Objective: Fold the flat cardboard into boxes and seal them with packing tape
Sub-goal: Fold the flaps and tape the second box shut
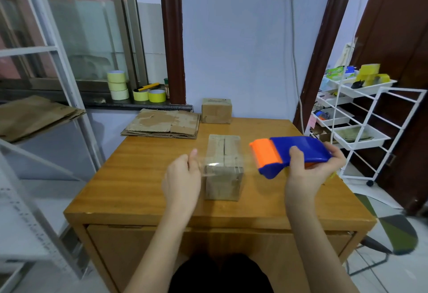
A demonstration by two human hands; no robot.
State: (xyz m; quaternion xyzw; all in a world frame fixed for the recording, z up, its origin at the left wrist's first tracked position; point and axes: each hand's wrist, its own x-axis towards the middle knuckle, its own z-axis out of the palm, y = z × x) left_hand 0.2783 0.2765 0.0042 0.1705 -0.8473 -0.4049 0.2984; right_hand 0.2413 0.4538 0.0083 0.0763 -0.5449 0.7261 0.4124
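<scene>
Stretching clear packing tape (245,162) across the small cardboard box (223,167) at the table's (143,177) middle, I keep it taut so it lands flat over the seam; my left hand (181,180) pinches the free end just beside the box; my right hand (311,170) curls round the blue-and-orange tape dispenser (289,153); flat cardboard (162,123) and a finished box (216,110) wait farther back.

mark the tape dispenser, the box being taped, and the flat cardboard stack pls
tape dispenser (298,148), head view, on its blue body
box being taped (223,153), head view, on its top face
flat cardboard stack (162,123), head view, on the top sheet
</scene>
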